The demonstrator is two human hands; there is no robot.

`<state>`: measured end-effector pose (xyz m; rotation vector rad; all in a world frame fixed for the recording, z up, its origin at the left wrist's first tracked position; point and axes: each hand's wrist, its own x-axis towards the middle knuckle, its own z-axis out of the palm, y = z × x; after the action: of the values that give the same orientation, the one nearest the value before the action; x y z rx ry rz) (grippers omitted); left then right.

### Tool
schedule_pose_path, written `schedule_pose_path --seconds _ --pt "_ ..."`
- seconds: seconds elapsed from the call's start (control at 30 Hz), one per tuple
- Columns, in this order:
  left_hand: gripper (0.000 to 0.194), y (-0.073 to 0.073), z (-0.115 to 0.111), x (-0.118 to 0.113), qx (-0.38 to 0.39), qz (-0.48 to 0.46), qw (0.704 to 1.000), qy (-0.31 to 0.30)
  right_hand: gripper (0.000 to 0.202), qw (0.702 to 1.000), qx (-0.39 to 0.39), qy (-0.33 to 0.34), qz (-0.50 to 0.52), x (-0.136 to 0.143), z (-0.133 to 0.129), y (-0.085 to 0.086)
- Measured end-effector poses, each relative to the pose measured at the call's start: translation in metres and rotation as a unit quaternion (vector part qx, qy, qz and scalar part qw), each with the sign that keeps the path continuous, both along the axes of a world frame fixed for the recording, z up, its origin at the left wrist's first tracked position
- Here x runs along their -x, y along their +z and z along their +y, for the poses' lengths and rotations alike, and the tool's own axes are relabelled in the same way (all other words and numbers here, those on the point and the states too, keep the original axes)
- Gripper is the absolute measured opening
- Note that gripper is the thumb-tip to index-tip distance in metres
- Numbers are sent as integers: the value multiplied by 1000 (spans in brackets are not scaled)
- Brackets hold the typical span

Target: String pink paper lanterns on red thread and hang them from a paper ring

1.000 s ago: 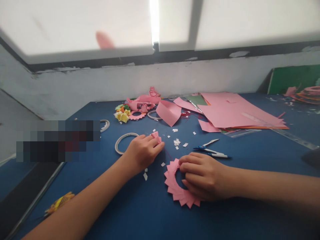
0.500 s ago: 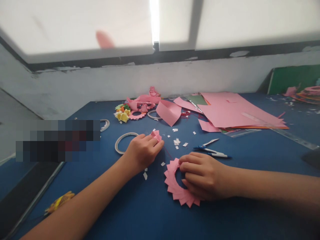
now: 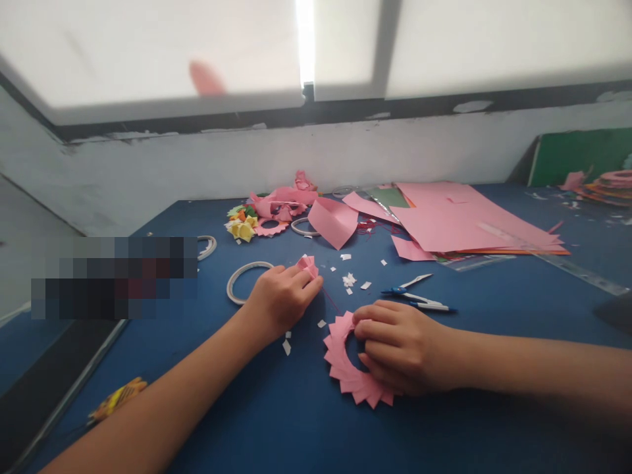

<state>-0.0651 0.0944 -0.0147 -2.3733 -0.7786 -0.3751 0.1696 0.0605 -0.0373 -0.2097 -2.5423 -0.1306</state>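
Observation:
My right hand is closed on a pink folded-paper ring with a toothed outer edge, lying on the blue table. Its fingertips press at the ring's upper rim, and the palm hides the right side. Farther up and to the left, my left hand grips a small pink folded-paper piece, mostly covered by the fingers. A thin red thread runs between that piece and the ring. Beside my left wrist lies a roll of tape. White paper scraps are scattered between and beyond the hands.
A compass and a pen lie beyond my right hand. Pink paper sheets and a clear ruler are at the back right. Crumpled coloured paper sits at the back. A yellow object lies near the left edge.
Almost nothing differs. Both hands keep their hold, and the small piece in my left hand has shifted only very slightly.

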Motion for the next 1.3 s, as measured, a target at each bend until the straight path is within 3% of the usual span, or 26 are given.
schedule_pose_path --seconds 0.4,0.67,0.93,1.0,1.13,1.3 --pt "23 3 1 1 10 -14 999 43 25 999 12 29 -45 -1 -3 7" --pt "23 -1 2 -1 55 -17 998 27 45 990 49 110 -74 0 -7 14" --pt "25 0 0 -4 115 -13 993 21 50 990 80 111 -41 -1 -5 13" --pt "24 0 -1 -5 126 -12 992 25 46 996 56 72 -20 -2 -1 12" --pt "24 -1 -4 -7 144 -13 989 39 26 997 28 -68 -16 -5 17 11" --pt "27 -1 -6 -8 161 -9 985 55 23 968 11 -246 -52 -19 55 8"
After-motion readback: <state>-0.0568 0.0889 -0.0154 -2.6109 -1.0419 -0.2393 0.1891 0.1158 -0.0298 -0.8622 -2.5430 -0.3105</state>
